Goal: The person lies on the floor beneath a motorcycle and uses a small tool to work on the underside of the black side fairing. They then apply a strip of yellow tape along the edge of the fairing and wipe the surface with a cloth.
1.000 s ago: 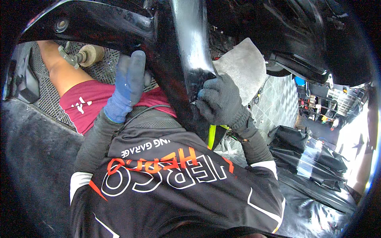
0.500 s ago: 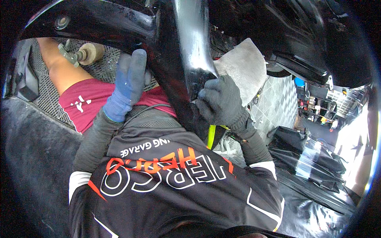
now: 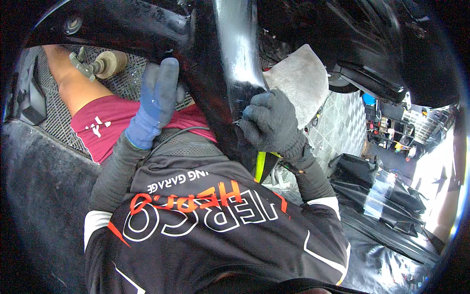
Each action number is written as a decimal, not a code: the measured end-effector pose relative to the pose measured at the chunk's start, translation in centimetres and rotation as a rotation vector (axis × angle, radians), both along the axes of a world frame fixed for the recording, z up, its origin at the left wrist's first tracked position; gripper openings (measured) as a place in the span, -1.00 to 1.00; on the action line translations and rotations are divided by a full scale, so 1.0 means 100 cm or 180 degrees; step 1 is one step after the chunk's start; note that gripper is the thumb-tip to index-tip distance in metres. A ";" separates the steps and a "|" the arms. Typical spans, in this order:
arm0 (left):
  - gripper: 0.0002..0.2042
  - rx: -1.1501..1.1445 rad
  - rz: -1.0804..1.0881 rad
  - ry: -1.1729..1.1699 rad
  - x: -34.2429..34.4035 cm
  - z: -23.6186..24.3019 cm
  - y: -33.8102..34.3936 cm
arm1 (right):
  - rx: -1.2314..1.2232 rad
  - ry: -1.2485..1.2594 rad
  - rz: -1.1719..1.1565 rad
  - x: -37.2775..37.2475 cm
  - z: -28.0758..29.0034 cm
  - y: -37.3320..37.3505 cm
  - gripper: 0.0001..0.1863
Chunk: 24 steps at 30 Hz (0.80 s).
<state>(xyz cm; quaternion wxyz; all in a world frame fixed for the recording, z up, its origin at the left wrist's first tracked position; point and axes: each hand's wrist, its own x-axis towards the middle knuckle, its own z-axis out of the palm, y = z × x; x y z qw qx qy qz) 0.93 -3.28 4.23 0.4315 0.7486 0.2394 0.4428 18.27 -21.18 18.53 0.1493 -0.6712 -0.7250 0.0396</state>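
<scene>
A glossy black car body panel (image 3: 237, 49) comes down from the top centre, with a bright reflection along it. My right hand (image 3: 270, 120), in a dark grey knit glove, is at the panel's lower part with its fingers curled in. What those fingers hold, if anything, is hidden. My left hand (image 3: 159, 93) wears a blue and black glove. Its fingers point up, stretched out, beside the dark lower edge of the bodywork (image 3: 147, 27). Nothing shows in it, and I cannot tell whether it touches that edge.
A pale grey sheet-like piece (image 3: 302, 83) stands behind my right hand. At the upper left, a cylindrical beige part (image 3: 111, 64) lies on the grated floor (image 3: 134, 63) near my leg. Black plastic sheeting (image 3: 357, 181) and cluttered shelves (image 3: 396, 132) are at the right.
My right hand has shifted very slightly, its fingers still curled at the panel. The left hand keeps its outstretched pose, a touch higher in view.
</scene>
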 end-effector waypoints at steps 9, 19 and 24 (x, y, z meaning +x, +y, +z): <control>-0.74 -0.2270 -0.0493 -0.0515 0.002 0.014 -0.008 | 0.0155 0.0051 -0.0120 0.003 -0.006 -0.004 -0.71; -0.71 -0.1380 -0.0291 -0.0413 0.001 0.010 -0.003 | -0.0153 -0.0091 -0.0065 0.000 0.000 -0.009 -0.76; -0.70 -0.1106 -0.0236 -0.0418 0.003 0.006 -0.003 | 0.0081 -0.0023 -0.0189 0.000 -0.004 -0.009 -0.76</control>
